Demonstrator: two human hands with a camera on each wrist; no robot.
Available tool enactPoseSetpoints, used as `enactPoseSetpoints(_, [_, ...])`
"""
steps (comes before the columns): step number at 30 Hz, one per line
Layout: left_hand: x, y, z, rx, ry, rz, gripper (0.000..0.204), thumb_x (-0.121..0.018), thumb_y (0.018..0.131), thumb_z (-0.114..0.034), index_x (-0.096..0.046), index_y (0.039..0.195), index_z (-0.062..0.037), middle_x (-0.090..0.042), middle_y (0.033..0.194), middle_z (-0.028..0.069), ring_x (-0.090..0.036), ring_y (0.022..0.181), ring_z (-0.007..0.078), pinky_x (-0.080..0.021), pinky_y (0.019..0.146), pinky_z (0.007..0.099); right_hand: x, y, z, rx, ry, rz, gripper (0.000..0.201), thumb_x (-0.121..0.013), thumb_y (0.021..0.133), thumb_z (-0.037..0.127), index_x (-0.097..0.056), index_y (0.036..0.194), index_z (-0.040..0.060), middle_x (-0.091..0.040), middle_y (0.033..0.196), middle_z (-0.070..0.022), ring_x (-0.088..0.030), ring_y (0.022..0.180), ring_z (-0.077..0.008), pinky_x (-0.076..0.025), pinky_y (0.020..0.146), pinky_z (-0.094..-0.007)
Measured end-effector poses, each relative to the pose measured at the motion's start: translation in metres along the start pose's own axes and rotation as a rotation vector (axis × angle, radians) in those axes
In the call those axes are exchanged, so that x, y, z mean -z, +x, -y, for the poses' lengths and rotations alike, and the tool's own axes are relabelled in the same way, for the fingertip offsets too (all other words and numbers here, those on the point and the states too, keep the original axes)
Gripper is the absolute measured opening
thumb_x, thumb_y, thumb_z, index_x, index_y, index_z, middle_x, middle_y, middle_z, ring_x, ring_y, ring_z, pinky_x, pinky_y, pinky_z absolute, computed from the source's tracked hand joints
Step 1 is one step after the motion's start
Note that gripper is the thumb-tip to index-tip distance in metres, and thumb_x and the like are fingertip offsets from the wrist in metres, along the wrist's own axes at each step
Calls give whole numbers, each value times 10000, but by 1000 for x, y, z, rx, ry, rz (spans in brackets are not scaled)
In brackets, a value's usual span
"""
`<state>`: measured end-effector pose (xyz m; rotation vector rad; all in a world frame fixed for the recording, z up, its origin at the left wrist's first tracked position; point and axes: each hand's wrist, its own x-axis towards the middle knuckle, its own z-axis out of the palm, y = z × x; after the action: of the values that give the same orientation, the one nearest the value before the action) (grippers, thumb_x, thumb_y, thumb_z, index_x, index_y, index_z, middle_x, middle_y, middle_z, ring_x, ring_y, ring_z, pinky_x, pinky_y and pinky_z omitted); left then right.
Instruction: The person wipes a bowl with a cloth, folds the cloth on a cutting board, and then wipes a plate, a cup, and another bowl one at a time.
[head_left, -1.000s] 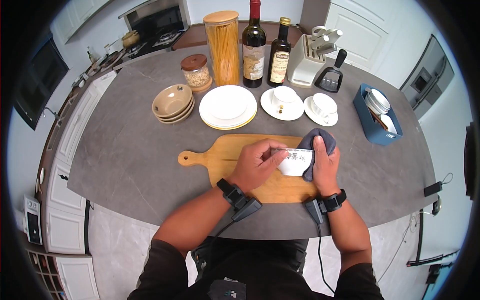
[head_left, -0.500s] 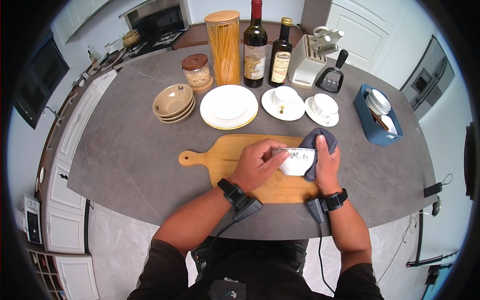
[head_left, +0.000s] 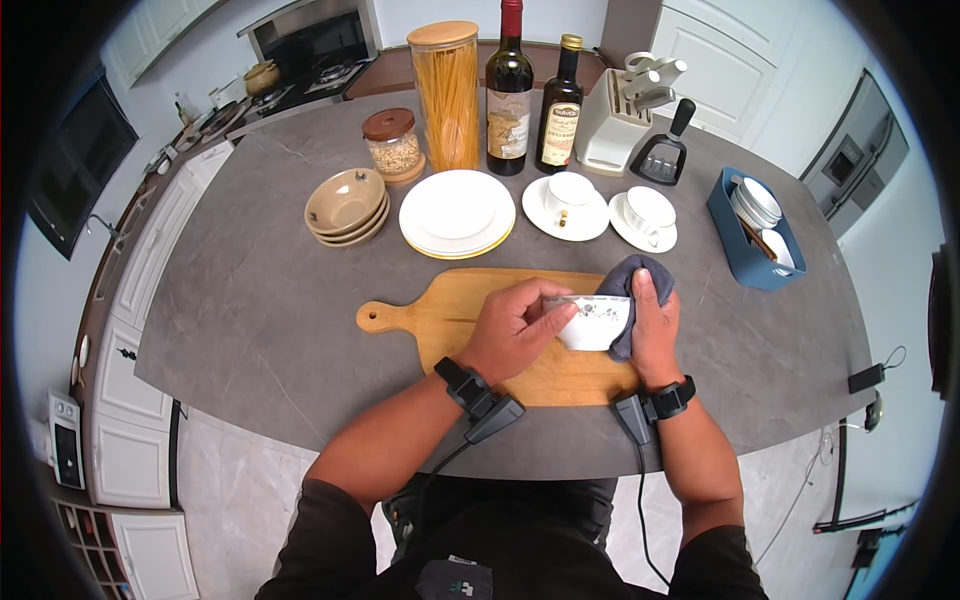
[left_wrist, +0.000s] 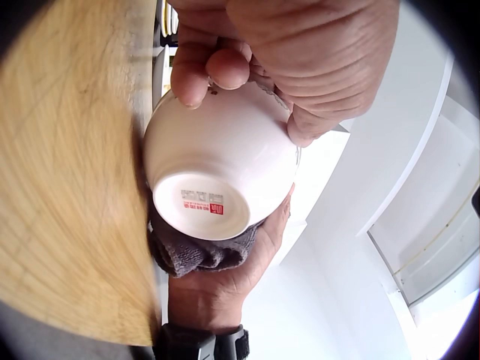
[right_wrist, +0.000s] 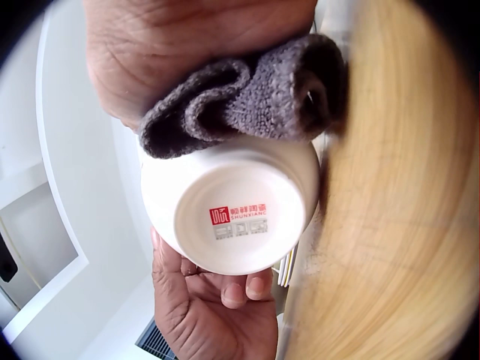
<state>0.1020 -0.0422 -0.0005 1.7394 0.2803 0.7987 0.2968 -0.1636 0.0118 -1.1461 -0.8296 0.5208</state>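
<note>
A small white bowl [head_left: 592,326] with a floral band near its rim is held over the wooden cutting board [head_left: 470,345]. My left hand [head_left: 515,325] pinches its left rim between thumb and fingers. On the other side, my right hand [head_left: 655,330] grips a dark grey cloth [head_left: 622,345] folded against the bowl, thumb toward the rim. Both wrist views face the underside of the bowl [left_wrist: 221,150], where a red maker's mark shows inside the foot ring. In the right wrist view the bunched cloth [right_wrist: 247,97] presses along the bowl's side. The bowl's inside is hidden.
Behind the board stand brown bowls [head_left: 345,205], white plates [head_left: 455,215], and two cups on saucers [head_left: 565,215]. Farther back are a pasta jar [head_left: 445,100], two bottles [head_left: 508,110] and a knife block [head_left: 610,125]. A blue bin [head_left: 750,245] with dishes sits at right.
</note>
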Motion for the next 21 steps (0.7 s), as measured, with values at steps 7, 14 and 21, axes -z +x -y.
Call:
enactPoseSetpoints(7, [-1, 1, 1, -16, -20, -5, 219, -729, 1082, -125, -699, 1218, 44, -754, 929, 25, -643, 819, 17, -506, 693, 211, 0, 1, -2, 4, -12, -2, 270, -611, 1150, 274, -682, 1092, 20, -695, 913, 3, -632, 798, -64, -527, 723, -253])
enactPoseSetpoints(14, [-1, 0, 0, -9, -13, -9, 228, -729, 1083, -135, -698, 1218, 46, -750, 914, 22, -635, 803, 16, -499, 684, 211, -5, 2, 7, -4, -25, 12, 341, -569, 1166, 309, -691, 1037, 18, -701, 883, -10, -631, 766, -69, -522, 697, -258])
enactPoseSetpoints(21, [-1, 0, -3, -22, 2, -16, 235, -737, 1079, -147, -699, 1210, 44, -737, 882, 12, -610, 772, 14, -483, 667, 216, -4, 2, 7, -25, -13, 0, 355, -561, 1169, 319, -698, 1041, 17, -718, 882, -21, -663, 766, -78, -539, 689, -264])
